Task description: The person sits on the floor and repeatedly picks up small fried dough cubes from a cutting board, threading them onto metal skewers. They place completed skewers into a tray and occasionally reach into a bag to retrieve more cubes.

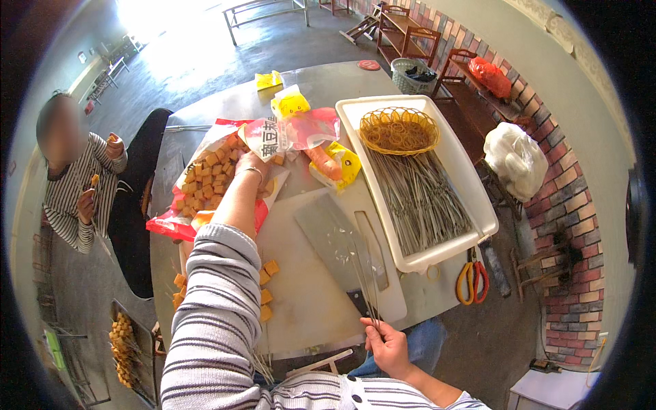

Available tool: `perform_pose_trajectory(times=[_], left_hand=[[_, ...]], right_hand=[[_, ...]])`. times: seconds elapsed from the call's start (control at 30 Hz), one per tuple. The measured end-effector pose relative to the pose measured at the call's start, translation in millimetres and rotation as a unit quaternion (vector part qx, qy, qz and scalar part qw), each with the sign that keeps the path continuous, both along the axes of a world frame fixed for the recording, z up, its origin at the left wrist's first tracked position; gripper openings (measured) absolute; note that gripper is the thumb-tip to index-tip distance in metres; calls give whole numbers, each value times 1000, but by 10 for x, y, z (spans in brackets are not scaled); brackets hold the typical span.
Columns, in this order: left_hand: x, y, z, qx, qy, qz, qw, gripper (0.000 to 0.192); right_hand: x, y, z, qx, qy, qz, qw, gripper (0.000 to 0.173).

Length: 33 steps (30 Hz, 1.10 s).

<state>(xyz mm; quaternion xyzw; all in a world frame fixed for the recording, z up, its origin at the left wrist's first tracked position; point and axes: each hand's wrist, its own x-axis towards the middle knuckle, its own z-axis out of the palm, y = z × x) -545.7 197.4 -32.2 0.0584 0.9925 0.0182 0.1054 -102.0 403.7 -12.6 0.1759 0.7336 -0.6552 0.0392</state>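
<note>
My left hand (252, 163) reaches into an opened red and white plastic bag (177, 218) of fried tofu cubes (207, 179); its fingers are hidden by the bag's flap. Several thin metal skewers (365, 287) are pinched upright in my right hand (385, 344), over the board's near right corner. A cleaver (333, 241) lies flat on the white cutting board (287, 328), its dark handle close to my right hand. Skewered tofu cubes (266, 297) lie at the board's left, partly behind my sleeve. A white tray (400, 264) holds many metal skewers (415, 200) and a yellow basket of rubber bands (400, 130).
Red and yellow scissors (472, 282) lie at the table's right edge. A sausage-shaped item (325, 163) and yellow packets (290, 102) are beyond the board. Skewered tofu fills a dark tray (123, 348) at lower left. A co-worker (84, 189) holds skewered food across from the table's left side.
</note>
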Motion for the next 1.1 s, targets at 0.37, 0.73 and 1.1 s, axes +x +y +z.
perform_pose_trajectory(times=[0.37, 0.73, 1.1], left_hand=[[1138, -469, 723, 411, -96, 73, 903, 33], [3328, 482, 27, 122, 112, -74, 983, 40], [3291, 127, 40, 348, 275, 22, 896, 26]], right_hand=[[265, -85, 232, -2, 42, 26, 999, 22], [985, -31, 448, -20, 77, -7, 997, 23], [1206, 15, 481, -24, 84, 1, 996, 26]])
